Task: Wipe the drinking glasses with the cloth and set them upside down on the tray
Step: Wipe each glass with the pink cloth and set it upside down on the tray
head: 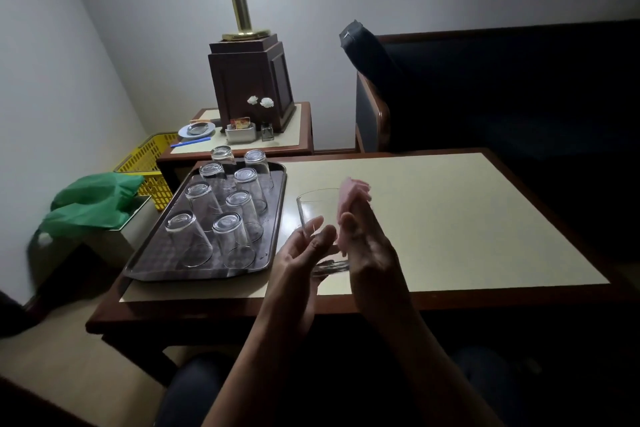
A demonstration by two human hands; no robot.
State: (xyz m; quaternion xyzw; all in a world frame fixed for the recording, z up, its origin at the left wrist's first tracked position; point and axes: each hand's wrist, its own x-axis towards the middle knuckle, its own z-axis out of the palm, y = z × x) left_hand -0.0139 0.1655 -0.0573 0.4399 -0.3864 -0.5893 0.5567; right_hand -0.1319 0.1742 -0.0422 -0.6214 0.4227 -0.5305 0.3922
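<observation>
— Fingers (312, 225) of the left hand (301, 253): how do they lie?

— Curled round the lower half of a clear drinking glass (317, 206), with the thumb on the near side. The glass is mouth-up and tipped a little away. Its base is low over the surface (450, 218) toward the front edge, just right of the tray. I cannot tell whether the base touches.

— And the right hand (370, 250)?

— Its fingers are pressed together and pinch a pink cloth (351, 196) against the right wall of the glass. The cloth pokes up past the rim. I cannot make out whether any of it reaches inside.

— Where is the tray?

— The dark tray (278, 204) lies on the left end of the surface, its near corner close to the front-left corner. Eight inverted glasses (227, 224) stand on it in two rows of four, from the back edge to the front.

— So how far along is the task?

— Close to the end, I would judge. Eight are set down, and the ninth is at the wiping step and not yet turned over. No other glass waits on the surface. Bare tray shows only along the front and right rim, so its spot looks tight.
</observation>
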